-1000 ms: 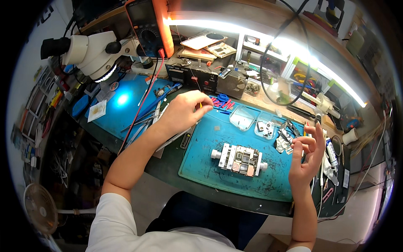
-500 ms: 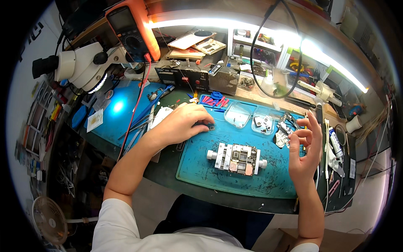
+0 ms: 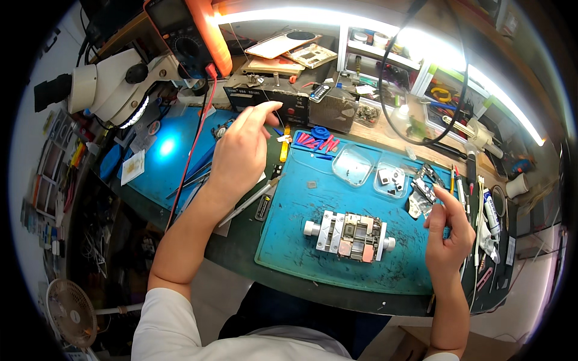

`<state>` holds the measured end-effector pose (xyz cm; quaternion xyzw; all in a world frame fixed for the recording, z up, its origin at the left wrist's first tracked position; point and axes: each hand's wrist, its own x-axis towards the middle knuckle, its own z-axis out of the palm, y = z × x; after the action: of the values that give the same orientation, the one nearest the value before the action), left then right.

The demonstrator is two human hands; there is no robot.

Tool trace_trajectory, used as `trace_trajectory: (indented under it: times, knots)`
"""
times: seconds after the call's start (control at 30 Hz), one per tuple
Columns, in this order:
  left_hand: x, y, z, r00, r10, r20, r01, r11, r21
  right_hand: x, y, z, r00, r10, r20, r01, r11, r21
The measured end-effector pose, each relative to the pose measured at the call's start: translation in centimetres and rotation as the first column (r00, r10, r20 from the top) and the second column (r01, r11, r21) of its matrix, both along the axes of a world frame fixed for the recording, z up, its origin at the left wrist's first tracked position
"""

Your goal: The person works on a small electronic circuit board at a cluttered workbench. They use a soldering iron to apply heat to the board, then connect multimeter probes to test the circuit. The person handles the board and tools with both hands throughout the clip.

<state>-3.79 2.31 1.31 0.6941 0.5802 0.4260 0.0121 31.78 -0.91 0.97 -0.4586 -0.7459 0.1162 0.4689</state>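
Visibly apart: metal clamp (image 3: pixel 328 231), left of right hand (image 3: pixel 450 231).

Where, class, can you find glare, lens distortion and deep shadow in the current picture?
Head view: the strip lamp is blown out, and a bluish-white spot glares near the microscope; head view: the fisheye bows the near edge of the mat and blackens the corners; head view: lower-left clutter sinks into shadow, while the clamp looks fairly sharp.
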Motion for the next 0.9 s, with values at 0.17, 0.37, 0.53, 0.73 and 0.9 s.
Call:
trace_trajectory:
  times: [0.17, 0.37, 0.53, 0.73, 0.9]
  knots:
    - [-0.2, -0.1, 0.9, 0.997, 0.071, -0.041, -0.067, 0.993, 0.093, -0.1, 0.1, 1.0, 0.992, -0.020, 0.124, -0.001, 0.985, 0.171]
    - [0.1, -1.0, 2.0, 0.994, 0.091, -0.061, -0.089, 0.996, 0.025, 0.3, -0.1, 0.5, 0.991, -0.002, 0.131, -0.012, 0.994, 0.106]
    - [-0.6, -1.0, 1.4, 0.972, 0.088, -0.220, -0.068, 0.993, 0.099, 0.2, -0.6, -0.2, 1.000, 0.011, -0.028, -0.012, 0.999, -0.031]
    - [0.1, -2.0, 2.5, 0.975, 0.194, -0.106, -0.206, 0.972, -0.115, 1.6, -1.1, 0.3, 0.996, -0.048, 0.072, 0.053, 0.996, -0.071]
    - [-0.2, -1.3, 1.9, 0.985, 0.128, -0.116, -0.108, 0.980, 0.165, 1.6, -1.4, 0.4, 0.992, -0.098, 0.084, 0.106, 0.990, -0.094]
